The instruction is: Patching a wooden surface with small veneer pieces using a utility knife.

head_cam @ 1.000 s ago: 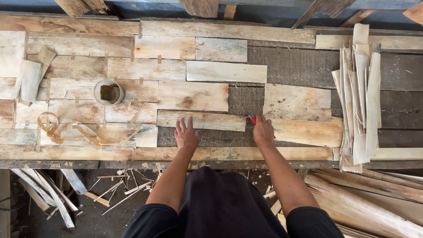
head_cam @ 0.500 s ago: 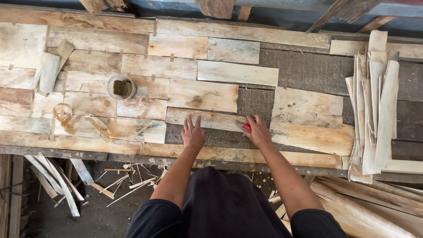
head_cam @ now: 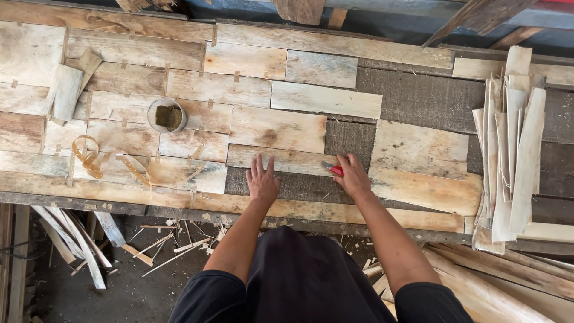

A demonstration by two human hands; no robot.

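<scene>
Your left hand (head_cam: 263, 181) lies flat, grip released, on a thin wood strip (head_cam: 281, 160) on the surface (head_cam: 418, 98); your right hand (head_cam: 353, 176) grasps what seems a red-handled cutter (head_cam: 335, 170).

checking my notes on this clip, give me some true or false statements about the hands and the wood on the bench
1. The left hand lies flat, fingers spread, on a thin wood sheet. True.
2. The right hand is empty. False: its grip is closed on a red-handled cutter.
3. A round tin stands to the left of both hands. True.
4. The stack of wood strips lies at the left end of the bench. False: it lies at the right end.
5. Both hands rest on the same tin. False: neither touches it.
</scene>
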